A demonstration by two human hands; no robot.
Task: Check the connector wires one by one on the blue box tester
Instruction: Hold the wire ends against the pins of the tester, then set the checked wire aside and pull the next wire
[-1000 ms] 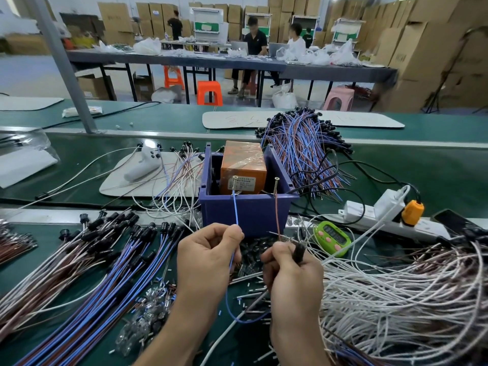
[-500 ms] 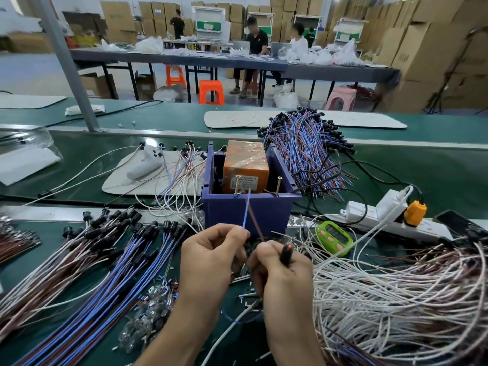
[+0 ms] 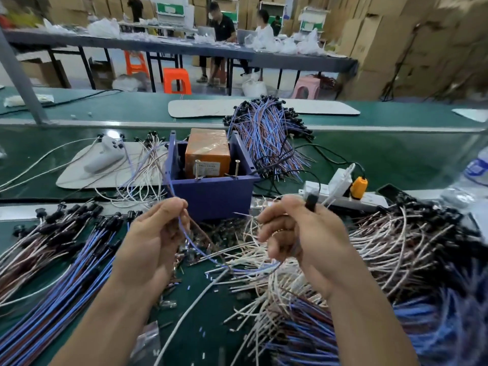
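The blue box tester (image 3: 211, 194) stands on the green bench with an orange block (image 3: 207, 157) inside and two brass pins (image 3: 196, 169) at its front rim. My left hand (image 3: 155, 233) pinches the blue and brown leads of one connector wire (image 3: 200, 253), just in front of the box's left corner. My right hand (image 3: 301, 233) grips the same wire's black connector end (image 3: 311, 202), which sticks up above the fingers. The wire loops between both hands, clear of the pins.
A bundle of blue and brown wires (image 3: 52, 273) lies at the left, a big white and brown pile (image 3: 383, 254) at the right, another bundle (image 3: 266, 133) behind the box. A power strip with an orange plug (image 3: 357, 187) sits to the right.
The wire ends have come off the tester's pins. Both hands have drawn back and apart, the left one swinging the leads leftward and the right one carrying the black connector to the right.
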